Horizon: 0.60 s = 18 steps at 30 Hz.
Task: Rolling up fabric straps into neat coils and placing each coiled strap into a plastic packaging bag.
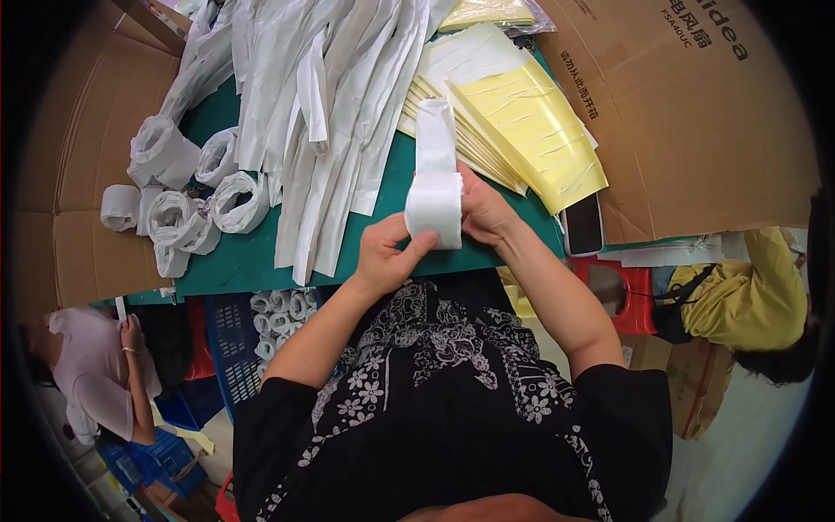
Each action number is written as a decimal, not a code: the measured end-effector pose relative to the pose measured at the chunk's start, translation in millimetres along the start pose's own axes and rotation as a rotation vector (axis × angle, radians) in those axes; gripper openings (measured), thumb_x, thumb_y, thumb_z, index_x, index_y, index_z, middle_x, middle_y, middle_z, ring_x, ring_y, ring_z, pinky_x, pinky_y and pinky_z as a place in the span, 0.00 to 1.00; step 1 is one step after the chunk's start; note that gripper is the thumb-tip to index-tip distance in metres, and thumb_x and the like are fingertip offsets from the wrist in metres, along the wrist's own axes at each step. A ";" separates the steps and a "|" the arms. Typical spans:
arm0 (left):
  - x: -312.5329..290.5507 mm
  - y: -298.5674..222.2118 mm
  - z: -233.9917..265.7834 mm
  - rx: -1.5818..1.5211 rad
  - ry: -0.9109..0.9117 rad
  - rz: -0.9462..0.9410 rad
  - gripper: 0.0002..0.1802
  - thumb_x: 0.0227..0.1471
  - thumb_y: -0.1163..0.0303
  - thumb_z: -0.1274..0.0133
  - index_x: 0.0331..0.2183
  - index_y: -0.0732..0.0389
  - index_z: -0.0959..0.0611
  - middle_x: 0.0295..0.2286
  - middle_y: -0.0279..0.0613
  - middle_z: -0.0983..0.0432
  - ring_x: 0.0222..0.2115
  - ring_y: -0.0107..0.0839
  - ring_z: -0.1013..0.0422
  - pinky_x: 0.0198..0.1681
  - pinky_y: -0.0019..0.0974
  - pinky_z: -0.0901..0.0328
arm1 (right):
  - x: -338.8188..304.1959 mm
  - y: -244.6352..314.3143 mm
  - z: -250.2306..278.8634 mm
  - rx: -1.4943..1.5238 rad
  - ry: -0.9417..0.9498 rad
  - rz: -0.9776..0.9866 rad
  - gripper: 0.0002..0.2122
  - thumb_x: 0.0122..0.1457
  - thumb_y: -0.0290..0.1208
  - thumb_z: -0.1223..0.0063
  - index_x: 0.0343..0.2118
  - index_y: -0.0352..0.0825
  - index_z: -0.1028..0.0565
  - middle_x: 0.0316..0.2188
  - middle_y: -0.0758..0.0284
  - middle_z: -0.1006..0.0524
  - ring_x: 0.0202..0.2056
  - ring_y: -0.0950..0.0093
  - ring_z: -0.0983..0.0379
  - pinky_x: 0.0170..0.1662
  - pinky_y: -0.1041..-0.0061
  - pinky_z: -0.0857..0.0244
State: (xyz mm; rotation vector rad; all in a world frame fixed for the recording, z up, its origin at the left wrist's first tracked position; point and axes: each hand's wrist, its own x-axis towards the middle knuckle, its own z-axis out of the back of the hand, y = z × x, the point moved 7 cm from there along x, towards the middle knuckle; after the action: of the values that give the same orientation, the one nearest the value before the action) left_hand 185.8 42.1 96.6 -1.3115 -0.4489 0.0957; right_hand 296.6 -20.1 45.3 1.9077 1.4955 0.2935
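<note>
Between my two hands is a white strip wound into a roll (pixel 434 209), its loose tail standing up toward the far side over the green table (pixel 243 261). My left hand (pixel 389 252) grips the roll's near left side, thumb laid across its face. On the right edge, my right hand (pixel 485 207) holds the same roll, with its fingers partly hidden behind it. Long white strips (pixel 339 157) lie in a loose pile just beyond my left hand. A fanned stack of yellow and white sheets (pixel 531 122) rests beyond my right hand.
Several finished white rolls (pixel 174 217) cluster at the table's left. Cardboard walls (pixel 687 130) flank both sides; a dark phone (pixel 583 226) lies by the right one. A blue crate (pixel 230 348) with rolls stands below the table edge. Co-workers (pixel 100 365) sit left and right.
</note>
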 end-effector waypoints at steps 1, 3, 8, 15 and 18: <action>-3.9 12.4 1.5 -0.191 -0.036 0.200 0.09 0.50 0.70 0.47 0.32 0.66 0.20 0.27 0.39 0.23 0.27 0.26 0.28 0.32 0.29 0.34 | -3.8 5.1 -5.1 -0.082 -0.007 0.055 0.30 0.44 0.15 0.46 0.53 0.36 0.41 0.45 0.67 0.30 0.45 0.73 0.32 0.49 0.73 0.37; 0.3 8.7 3.6 -0.277 -0.054 0.276 0.11 0.51 0.69 0.49 0.32 0.67 0.20 0.27 0.38 0.23 0.27 0.22 0.29 0.31 0.27 0.34 | -6.1 3.2 -1.2 -0.155 -0.015 0.069 0.34 0.40 0.12 0.45 0.54 0.35 0.41 0.45 0.67 0.30 0.47 0.74 0.33 0.51 0.73 0.40; 4.3 21.8 5.6 -0.319 -0.018 0.437 0.14 0.53 0.65 0.49 0.33 0.68 0.20 0.24 0.35 0.23 0.23 0.18 0.31 0.27 0.23 0.36 | -20.9 12.7 -3.1 -0.712 -0.044 0.182 0.32 0.43 0.15 0.46 0.54 0.39 0.39 0.40 0.70 0.29 0.42 0.79 0.32 0.45 0.79 0.37; 9.0 17.2 -11.6 -0.520 0.134 0.479 0.17 0.56 0.61 0.54 0.37 0.67 0.22 0.30 0.35 0.24 0.31 0.18 0.31 0.36 0.24 0.38 | -38.3 43.6 -10.8 -1.155 0.100 0.623 0.24 0.47 0.16 0.45 0.48 0.37 0.34 0.45 0.63 0.29 0.42 0.72 0.29 0.43 0.77 0.34; 3.7 10.4 -15.4 -0.437 0.177 0.453 0.18 0.56 0.60 0.54 0.38 0.66 0.23 0.32 0.34 0.25 0.32 0.19 0.33 0.37 0.26 0.39 | -49.7 58.4 -21.6 -1.408 0.155 0.859 0.23 0.43 0.16 0.44 0.45 0.42 0.31 0.47 0.60 0.29 0.43 0.66 0.28 0.42 0.75 0.32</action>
State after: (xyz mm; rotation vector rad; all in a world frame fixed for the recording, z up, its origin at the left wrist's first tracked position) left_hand 196.8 32.1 84.9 -1.8202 -0.0095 0.2674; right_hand 313.8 -63.8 109.7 1.1402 0.1418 1.4279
